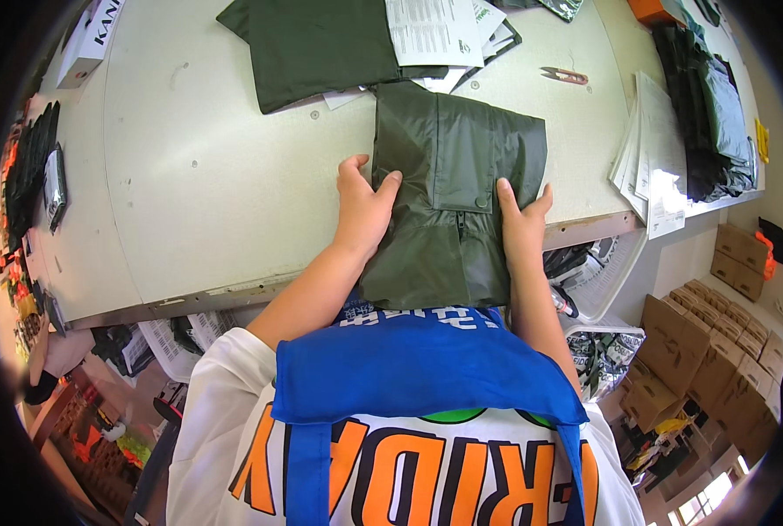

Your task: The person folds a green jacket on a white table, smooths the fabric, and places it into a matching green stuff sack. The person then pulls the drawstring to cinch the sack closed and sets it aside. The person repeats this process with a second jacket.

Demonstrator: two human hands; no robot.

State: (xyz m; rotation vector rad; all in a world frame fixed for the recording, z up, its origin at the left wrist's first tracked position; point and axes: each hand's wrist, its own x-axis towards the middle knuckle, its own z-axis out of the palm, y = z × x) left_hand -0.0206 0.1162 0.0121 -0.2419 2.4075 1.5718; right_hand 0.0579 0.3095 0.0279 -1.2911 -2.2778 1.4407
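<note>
A dark green folded garment [418, 254] with a snap-button flap and a short zipper lies across the table's near edge, part of it hanging toward me. My left hand [367, 200] grips its left side, thumb on top and the fingers partly hidden beneath. At the right side my right hand [523, 223] holds it the same way, thumb resting near the snap button. Just beyond it lies another dark green folded piece [321, 53], with printed sheets [431, 33] on its right part.
Thread snips [564, 76] lie on the pale table [225, 193]. Paper sheets [641, 149] and a stack of dark packed garments [703, 114] sit at the right edge. A white box [89, 44] stands far left. White baskets [615, 276] are below the edge; cardboard boxes [668, 351] stand right.
</note>
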